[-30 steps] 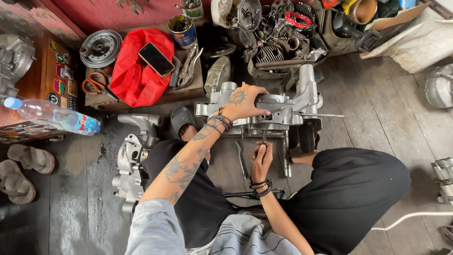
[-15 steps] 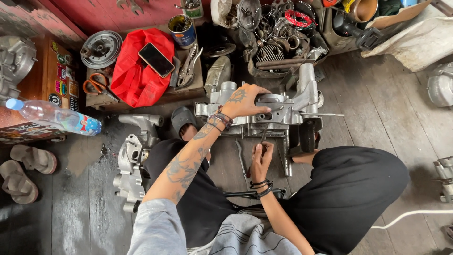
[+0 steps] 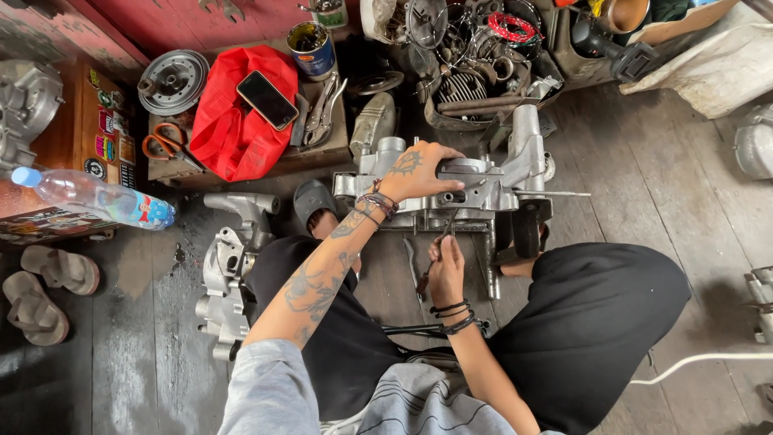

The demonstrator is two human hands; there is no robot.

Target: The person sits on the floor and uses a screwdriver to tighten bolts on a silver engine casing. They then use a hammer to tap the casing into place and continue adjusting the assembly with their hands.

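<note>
Seen from the head camera, looking straight down at a wooden plank floor. Seated cross-legged in black trousers, with a grey aluminium engine case standing on the planks just ahead of the knees, at the middle of the view. Left hand, tattooed on its back, laid over the top of the case, fingers curled together and clamped on the upper casting; bead bracelets at the wrist. Right hand lower down, close to the body, fingers wrapped shut around the handle of a slim screwdriver, its shaft rising toward the underside of the case; cannot tell whether the tip touches metal. Black bands on that wrist too. To the left of the knee, a second grey engine cover lying flat on the floor, apart from both hands. Beyond it, a low wooden board carrying a red cloth bag with a black phone resting on top, orange-handled scissors beside the bag, pliers just right of it, and a blue tin can behind. Farther left, a clear plastic water bottle with a blue cap lying on its side, and a pair of brown sandals on the dark floor. At the top, a tray heaped with metal engine parts, well apart from the hands.
</note>
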